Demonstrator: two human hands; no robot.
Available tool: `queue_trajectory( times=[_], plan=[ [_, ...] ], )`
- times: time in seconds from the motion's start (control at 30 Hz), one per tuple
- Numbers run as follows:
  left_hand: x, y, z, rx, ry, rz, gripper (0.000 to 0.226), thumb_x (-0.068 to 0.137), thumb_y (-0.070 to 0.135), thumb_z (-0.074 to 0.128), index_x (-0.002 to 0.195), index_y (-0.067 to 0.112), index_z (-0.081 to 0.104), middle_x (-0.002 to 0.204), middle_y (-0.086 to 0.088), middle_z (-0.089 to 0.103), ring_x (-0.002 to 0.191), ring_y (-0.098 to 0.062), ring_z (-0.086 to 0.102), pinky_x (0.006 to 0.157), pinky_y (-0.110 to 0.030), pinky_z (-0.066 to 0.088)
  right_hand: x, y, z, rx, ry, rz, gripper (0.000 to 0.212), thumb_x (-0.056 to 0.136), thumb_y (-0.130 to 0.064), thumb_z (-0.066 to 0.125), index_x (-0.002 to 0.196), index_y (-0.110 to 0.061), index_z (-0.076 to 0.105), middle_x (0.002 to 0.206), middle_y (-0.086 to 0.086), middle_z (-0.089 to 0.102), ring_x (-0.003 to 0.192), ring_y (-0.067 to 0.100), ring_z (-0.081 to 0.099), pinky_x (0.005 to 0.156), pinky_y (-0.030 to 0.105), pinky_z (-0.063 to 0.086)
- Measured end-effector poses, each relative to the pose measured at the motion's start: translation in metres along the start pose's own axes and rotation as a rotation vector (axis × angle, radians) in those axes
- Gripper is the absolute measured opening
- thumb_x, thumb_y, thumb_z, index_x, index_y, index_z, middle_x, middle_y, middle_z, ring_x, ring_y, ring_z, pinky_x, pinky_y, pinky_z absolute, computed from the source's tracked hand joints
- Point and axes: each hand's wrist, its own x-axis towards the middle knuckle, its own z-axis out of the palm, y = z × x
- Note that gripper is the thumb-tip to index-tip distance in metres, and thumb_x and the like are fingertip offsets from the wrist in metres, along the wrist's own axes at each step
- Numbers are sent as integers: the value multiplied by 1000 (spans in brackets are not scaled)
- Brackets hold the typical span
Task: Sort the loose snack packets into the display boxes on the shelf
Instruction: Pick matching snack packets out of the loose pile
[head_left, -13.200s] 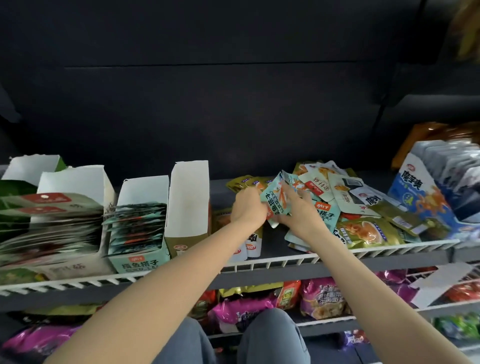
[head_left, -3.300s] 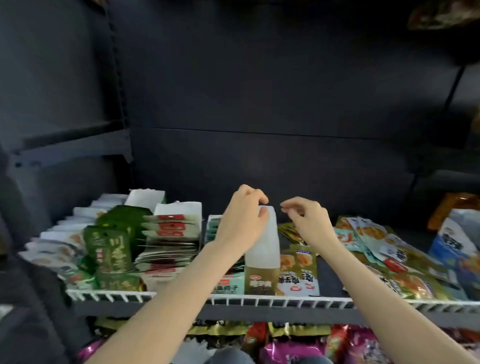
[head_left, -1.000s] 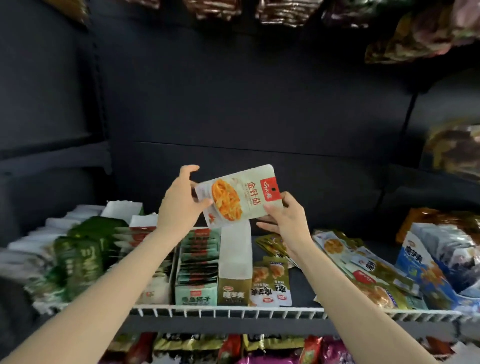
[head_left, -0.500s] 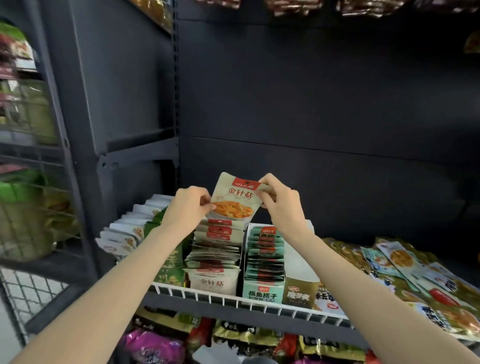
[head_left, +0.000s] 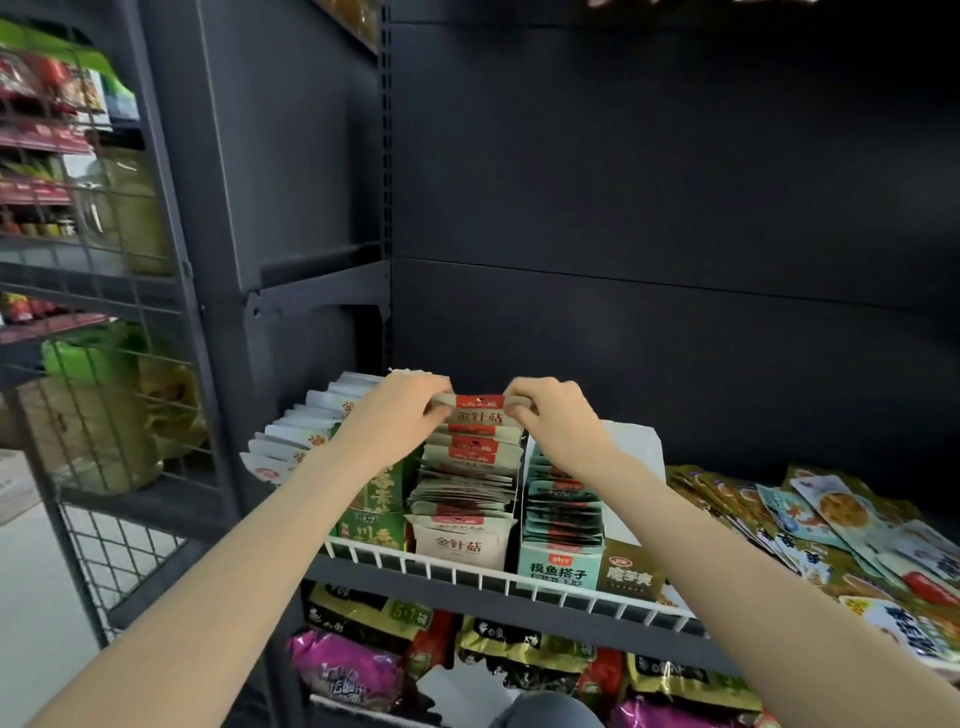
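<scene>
A beige snack packet with a red label stands at the back of the beige display box, behind a row of matching packets. My left hand pinches its left top corner and my right hand pinches its right top corner. To the right stands a teal display box full of teal packets, then a brown box with a tall white flap. A heap of loose snack packets lies on the shelf at the right.
Green packets and white packets fill boxes at the left. A white wire rail edges the shelf front. More bags lie on the shelf below. A mesh-sided rack with goods stands at the far left.
Both hands have lowered the beige packet from above the boxes down into the back of the beige box. Only its top strip shows now.
</scene>
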Motion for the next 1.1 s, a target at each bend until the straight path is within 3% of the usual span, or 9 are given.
queue_trajectory(
  times=[0.07,0.13,0.27,0.53,0.7,0.83,0.93,1.0,1.1],
  plan=[
    [1,2,-1,33,-58,-18,16,95,20,50,98,15,65,82,4,60,53,-3,45,48,-19,32,-4,1,0,-71,-22,26,21,93,-15,45,94,-20,65,87,-1,67,79,21,59,63,29,42],
    [3,5,-3,98,-107,-30,22,95,25,47,99,17,66,81,5,60,59,-6,49,55,-21,39,-6,2,-2,-32,-69,24,25,94,-14,44,103,-20,67,96,0,68,85,21,62,71,31,49],
    [3,20,0,88,-173,-44,26,91,36,50,110,28,65,111,11,66,97,-12,60,86,-29,45,-13,12,-8,138,-171,28,31,96,-10,43,116,-18,66,117,-3,66,106,12,60,88,18,43],
    [21,101,43,-294,0,40,17,91,23,54,102,22,66,93,10,66,87,-6,60,83,-31,51,-46,78,-44,195,142,199,25,94,-9,48,107,-19,67,99,-9,67,92,4,58,75,8,39],
    [48,197,110,-501,-212,127,22,92,21,51,110,19,63,108,4,63,96,-8,57,85,-24,45,-89,162,-64,96,224,423,27,92,-8,49,114,-15,64,108,0,67,97,14,61,82,23,46],
    [69,255,180,-425,-300,51,34,95,21,43,128,13,50,126,-5,52,111,-21,54,94,-38,46,-126,239,-79,-3,156,686,40,93,-12,52,132,-9,47,125,14,57,110,31,57,80,29,42],
    [82,271,235,-318,-434,6,45,97,21,40,140,8,33,143,-11,37,129,-27,41,103,-38,38,-142,289,-84,-67,40,811,56,91,-17,56,141,-10,31,136,18,44,117,36,50,91,37,44],
    [91,271,265,-268,-505,-1,58,97,22,42,148,8,18,154,-11,20,141,-26,23,113,-37,25,-142,315,-85,-137,-22,820,62,90,-22,59,141,-8,27,142,18,35,128,35,39,102,39,36],
    [101,265,294,-236,-594,-53,64,97,28,43,150,14,10,158,-6,8,143,-26,18,114,-41,24,-132,347,-84,-254,-56,812,75,88,-29,63,144,-3,21,149,20,24,138,34,24,113,37,23]
  ],
)
